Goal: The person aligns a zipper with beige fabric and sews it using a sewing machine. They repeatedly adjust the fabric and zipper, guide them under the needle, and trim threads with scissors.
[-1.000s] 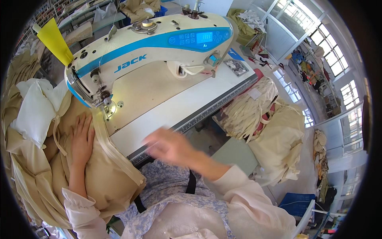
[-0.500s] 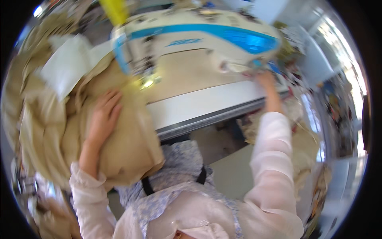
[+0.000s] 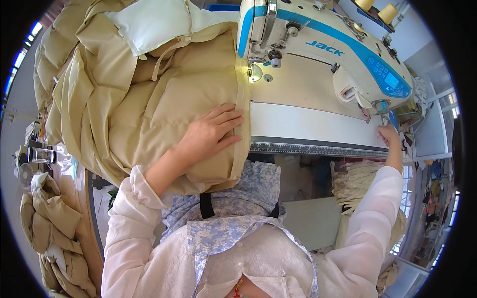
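My left hand (image 3: pixel 211 131) lies open and flat on a khaki padded garment (image 3: pixel 169 84), fingertips beside its long zipper edge. That edge runs up to the lit needle area of a white-and-blue sewing machine (image 3: pixel 318 30). A loose zipper end (image 3: pixel 164 57) and white fabric (image 3: pixel 149 25) lie on the garment's upper part. My right hand (image 3: pixel 387 134) is at the right end of the white table strip (image 3: pixel 308 119), below the machine's knob, its fingers curled closed; what they hold, if anything, is too small to make out.
A ruler edge (image 3: pixel 318 149) borders the table's front. Cream strips (image 3: pixel 355 184) are heaped below at right. At left, more khaki padded pieces (image 3: pixel 54 228) rest on a side table beside a small fan (image 3: pixel 25 174). Thread cones (image 3: pixel 387 12) stand behind the machine.
My right hand has swept from the table's middle front to its right end under the machine head. My left hand stays on the garment. The view has swung, bringing the left side table in.
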Available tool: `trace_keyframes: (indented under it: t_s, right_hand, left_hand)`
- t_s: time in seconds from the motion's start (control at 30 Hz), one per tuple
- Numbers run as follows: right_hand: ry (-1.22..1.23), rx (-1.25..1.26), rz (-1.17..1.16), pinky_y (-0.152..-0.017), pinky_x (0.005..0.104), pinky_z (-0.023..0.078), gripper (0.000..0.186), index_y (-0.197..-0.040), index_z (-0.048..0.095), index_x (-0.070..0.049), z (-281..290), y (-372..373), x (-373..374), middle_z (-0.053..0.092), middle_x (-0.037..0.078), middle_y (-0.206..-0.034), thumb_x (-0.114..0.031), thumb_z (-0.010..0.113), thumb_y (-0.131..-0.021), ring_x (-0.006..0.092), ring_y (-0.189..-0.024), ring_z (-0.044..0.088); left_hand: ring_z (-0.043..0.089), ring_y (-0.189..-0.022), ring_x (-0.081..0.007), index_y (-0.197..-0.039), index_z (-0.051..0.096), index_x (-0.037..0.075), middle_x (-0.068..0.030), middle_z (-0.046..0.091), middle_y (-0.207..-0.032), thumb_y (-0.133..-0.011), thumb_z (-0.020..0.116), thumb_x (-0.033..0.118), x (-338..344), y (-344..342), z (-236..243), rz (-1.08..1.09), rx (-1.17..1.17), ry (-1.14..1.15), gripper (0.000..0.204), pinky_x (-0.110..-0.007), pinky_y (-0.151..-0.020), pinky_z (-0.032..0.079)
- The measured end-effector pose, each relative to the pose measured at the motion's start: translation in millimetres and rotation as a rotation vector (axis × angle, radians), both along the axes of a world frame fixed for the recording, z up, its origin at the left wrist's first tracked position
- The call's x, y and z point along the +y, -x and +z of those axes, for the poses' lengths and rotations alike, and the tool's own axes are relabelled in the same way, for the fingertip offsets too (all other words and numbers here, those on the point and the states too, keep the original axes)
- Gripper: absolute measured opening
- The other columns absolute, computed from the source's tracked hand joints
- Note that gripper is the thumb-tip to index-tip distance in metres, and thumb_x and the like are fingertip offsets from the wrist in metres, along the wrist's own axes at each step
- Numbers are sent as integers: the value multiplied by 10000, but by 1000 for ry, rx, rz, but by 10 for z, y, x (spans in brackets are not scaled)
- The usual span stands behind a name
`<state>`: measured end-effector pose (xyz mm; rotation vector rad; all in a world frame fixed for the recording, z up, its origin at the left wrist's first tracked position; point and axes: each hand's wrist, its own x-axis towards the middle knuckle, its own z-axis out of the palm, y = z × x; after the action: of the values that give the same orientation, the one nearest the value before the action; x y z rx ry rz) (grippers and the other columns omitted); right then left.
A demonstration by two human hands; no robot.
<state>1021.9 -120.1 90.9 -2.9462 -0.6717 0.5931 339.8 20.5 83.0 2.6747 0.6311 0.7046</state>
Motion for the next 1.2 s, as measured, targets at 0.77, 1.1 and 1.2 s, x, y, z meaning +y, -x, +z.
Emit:
trace_keyframes:
  t_s: [0.77, 1.1, 1.2]
  right_hand:
    - [-1400, 560, -59, -671, 231, 465, 327, -1222, 639, -19, -60, 1493, -1092, 629, 12, -880, -285, 522, -1071, 100, -752, 567]
    - [-1357, 824, 651, -676, 293, 522, 184, -1000, 574, -10, 29, 4686, 534, 605, 68, -817, -147, 490, -1089, 154, -687, 612]
    - [-1282, 822, 716, -682, 274, 518, 179, -1024, 551, -25, -110, 4887, 719, 623, 66, -833, -181, 498, -1093, 126, -710, 608]
  left_hand:
    - [549, -1255, -255, -1476, 516, 173, -39, 661, -1242, -818, 783, 243, -45, -47, -79, 165, -56, -2, 714, -422, -1039, 420]
    - [549, -1219, -266, -1482, 498, 129, -72, 636, -1221, -813, 787, 244, -23, -55, -63, 145, -55, 11, 738, -409, -1019, 421]
    - [551, -1216, -267, -1485, 498, 125, -85, 632, -1230, -809, 791, 254, -31, -59, -64, 157, -52, 24, 748, -409, -1026, 418]
